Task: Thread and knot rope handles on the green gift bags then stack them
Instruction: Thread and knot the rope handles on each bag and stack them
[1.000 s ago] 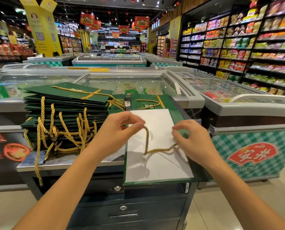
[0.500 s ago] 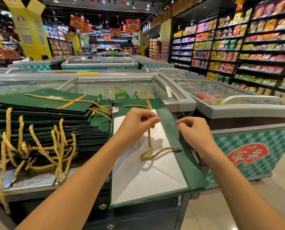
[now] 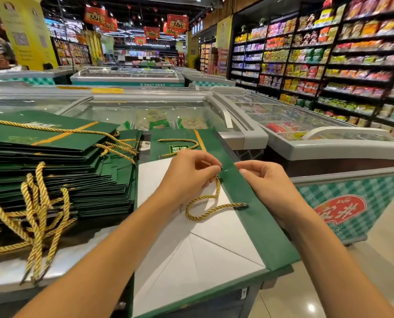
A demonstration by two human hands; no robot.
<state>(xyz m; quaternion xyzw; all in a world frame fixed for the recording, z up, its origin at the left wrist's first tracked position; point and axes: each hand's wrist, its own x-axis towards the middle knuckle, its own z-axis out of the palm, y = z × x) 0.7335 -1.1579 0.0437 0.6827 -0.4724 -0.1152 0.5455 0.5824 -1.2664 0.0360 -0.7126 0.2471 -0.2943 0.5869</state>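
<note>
Finished stack (image 3: 53, 161): flat green gift bags piled at the left of the metal counter (image 3: 5, 274), their edges fanned toward the centre.
Stack handles (image 3: 34, 210): gold twisted ropes hanging off the near side of the pile onto the counter and past its edge.
Far bag (image 3: 182, 134): a green bag lying flat beyond the hands, with a gold rope loop resting on its face.
Working bag (image 3: 214, 249): lies flat at the centre of the counter with its white face up. A green band (image 3: 255, 226) runs along its right edge, and its near corner overhangs the counter.
Left hand (image 3: 187, 177): fingers curled, with thumb and forefinger pinching the free end of the rope just beside the upper hole in the green band.
Rope (image 3: 205, 211): gold. One end is seated in the lower hole of the band. From there it loops slack across the white face and rises to the left hand.
Right hand (image 3: 267, 182): fingers curled, their tips at the green band just right of the upper hole, near the left fingertips. Whether they pinch the band cannot be told.
Chest freezers (image 3: 329, 150): glass-topped, behind and to the right of the counter.
Shelving (image 3: 352, 56): packaged goods along the right wall, blurred.
</note>
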